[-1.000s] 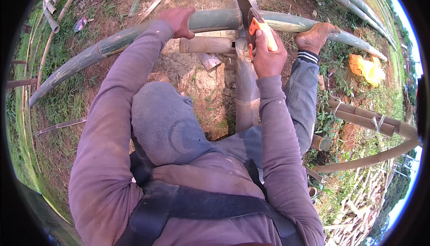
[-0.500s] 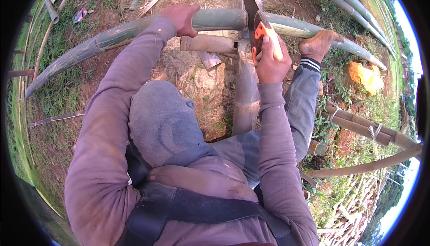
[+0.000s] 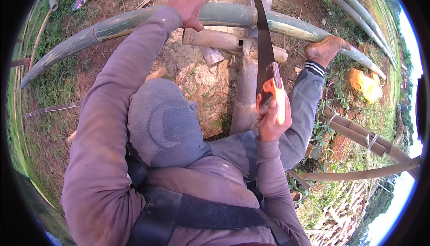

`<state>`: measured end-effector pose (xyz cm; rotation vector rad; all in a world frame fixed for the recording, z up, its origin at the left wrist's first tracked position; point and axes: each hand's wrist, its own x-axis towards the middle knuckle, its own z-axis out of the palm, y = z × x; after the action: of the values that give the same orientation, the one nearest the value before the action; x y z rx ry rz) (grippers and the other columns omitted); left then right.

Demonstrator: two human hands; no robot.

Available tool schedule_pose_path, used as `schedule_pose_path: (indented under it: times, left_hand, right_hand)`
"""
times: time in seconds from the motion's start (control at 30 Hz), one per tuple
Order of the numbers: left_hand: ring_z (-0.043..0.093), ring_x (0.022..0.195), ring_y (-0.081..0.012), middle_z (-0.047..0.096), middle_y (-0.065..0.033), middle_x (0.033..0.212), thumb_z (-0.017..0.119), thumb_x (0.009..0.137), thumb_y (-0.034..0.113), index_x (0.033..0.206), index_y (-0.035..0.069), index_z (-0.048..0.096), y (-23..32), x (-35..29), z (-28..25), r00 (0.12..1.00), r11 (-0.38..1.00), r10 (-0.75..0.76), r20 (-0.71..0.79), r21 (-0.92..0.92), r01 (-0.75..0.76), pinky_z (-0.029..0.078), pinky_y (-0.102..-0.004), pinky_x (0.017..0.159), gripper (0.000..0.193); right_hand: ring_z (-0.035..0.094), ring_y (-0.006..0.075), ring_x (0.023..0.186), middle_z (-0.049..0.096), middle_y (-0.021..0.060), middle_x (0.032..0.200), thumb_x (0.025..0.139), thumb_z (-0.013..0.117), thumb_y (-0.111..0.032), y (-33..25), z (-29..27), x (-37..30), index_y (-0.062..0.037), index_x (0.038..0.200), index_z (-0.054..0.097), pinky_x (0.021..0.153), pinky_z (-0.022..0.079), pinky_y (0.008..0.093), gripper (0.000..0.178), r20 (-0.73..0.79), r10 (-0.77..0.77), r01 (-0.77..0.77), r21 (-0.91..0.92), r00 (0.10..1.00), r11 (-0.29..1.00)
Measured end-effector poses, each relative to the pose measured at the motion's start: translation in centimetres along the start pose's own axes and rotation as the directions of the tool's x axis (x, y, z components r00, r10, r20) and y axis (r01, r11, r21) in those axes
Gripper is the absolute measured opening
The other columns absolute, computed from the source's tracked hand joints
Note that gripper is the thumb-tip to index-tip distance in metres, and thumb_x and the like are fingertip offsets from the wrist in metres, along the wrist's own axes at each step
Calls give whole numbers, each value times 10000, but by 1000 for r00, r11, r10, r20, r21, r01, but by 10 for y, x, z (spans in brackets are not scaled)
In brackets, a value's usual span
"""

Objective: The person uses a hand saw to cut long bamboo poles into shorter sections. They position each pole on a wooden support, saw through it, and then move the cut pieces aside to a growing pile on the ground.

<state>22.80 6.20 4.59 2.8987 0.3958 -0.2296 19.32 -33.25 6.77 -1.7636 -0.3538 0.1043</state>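
A long green bamboo pole (image 3: 228, 15) lies across in front of me. My left hand (image 3: 188, 9) is wrapped over it, left of the middle. In my right hand (image 3: 273, 119) is a hand saw with an orange handle (image 3: 279, 100). The saw's dark blade (image 3: 264, 44) points away from me and lies across the pole, close to the upright line of the bamboo support (image 3: 245, 89). Farther right, my bare foot (image 3: 323, 49) rests on the same pole. A short, dry bamboo piece (image 3: 215, 39) lies on the support, just nearer than the pole.
Two bamboo poles (image 3: 354, 11) lie at the far right. Near my leg are a crumpled yellow plastic bag (image 3: 366, 85) and a tied bamboo frame (image 3: 358, 134). Split bamboo pieces (image 3: 345, 210) are heaped at the lower right. A thin strip (image 3: 53, 109) lies in the grass at left.
My right hand has drawn the saw back toward me, so more of its blade shows on my side of the pole. My left hand keeps its grip on the pole.
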Motion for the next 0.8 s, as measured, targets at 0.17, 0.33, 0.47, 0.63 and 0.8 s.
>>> schedule_pose_path:
  times: [0.17,0.33,0.47,0.63,0.8]
  left_hand:
    - [715,1102,-387,742,-173,1207,864,646,392,1429,135,572,-6,-2,-2,999,1000,1,-32,-9,-1,557,-497,975,874]
    - [717,1091,-386,745,-179,1175,866,652,395,1422,116,577,-9,-8,6,1000,999,-10,22,-42,11,557,-499,974,868]
    - [718,1084,-386,747,-181,1134,870,657,397,1411,117,586,9,0,-2,999,999,0,36,-41,1,561,-510,957,852]
    - [716,1084,-394,751,-178,1117,873,662,398,1400,128,591,7,-4,-3,1000,999,-8,-2,-38,8,571,-515,926,835]
    - [707,1103,-391,743,-165,1168,876,657,398,1402,140,581,4,-4,-12,1000,998,-18,3,-58,18,569,-511,928,842]
  right_hand:
    - [644,83,852,742,57,1007,1034,702,-163,-2,64,136,49,1261,693,754,538,266,310,-27,-90,91,42,996,995]
    - [625,87,726,739,113,1104,1062,638,-221,-21,-6,-13,61,1409,595,643,522,246,449,15,22,-22,-33,1000,999]
    - [553,60,584,724,173,1158,1074,603,-376,-26,-46,-83,82,1433,562,549,492,224,583,-13,-73,71,-129,997,989]
    - [561,46,591,694,45,917,1051,682,-178,0,34,69,4,1381,624,505,476,216,381,6,58,-58,-5,998,998]
    - [587,47,633,687,9,895,1054,675,-151,-12,60,116,-18,1340,651,517,485,225,317,7,-85,85,-11,996,996]
